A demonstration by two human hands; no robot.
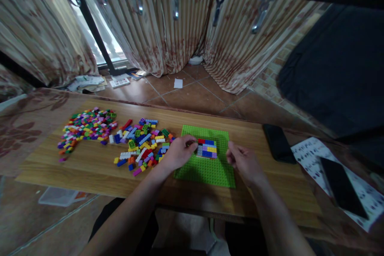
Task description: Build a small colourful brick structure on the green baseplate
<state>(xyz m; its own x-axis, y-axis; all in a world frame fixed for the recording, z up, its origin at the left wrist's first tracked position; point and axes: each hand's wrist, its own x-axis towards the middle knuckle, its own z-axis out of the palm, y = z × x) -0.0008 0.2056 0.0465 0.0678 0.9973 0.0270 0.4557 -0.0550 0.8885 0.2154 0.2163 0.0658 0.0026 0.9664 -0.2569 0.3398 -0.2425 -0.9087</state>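
A bright green baseplate [207,176] lies on the wooden table, with a flat rectangle of coloured toy bricks [208,149] built at its middle. Blue, yellow, red, grey and purple show on that block's top. My left hand [179,153] is closed, thumb and fingertips curled together right at the block's left edge. Whether it pinches a small brick there is too small to tell. Over the baseplate's right edge, apart from the block, my right hand [242,162] is curled with the fingertips together; anything inside it is hidden.
Loose larger bricks [141,142] spread left of the baseplate, and a heap of small bricks [90,126] lies farther left. At right are a black case [278,143], a printed sheet [312,154] and a black phone [343,187]. A clear plastic box [58,196] sits on the floor.
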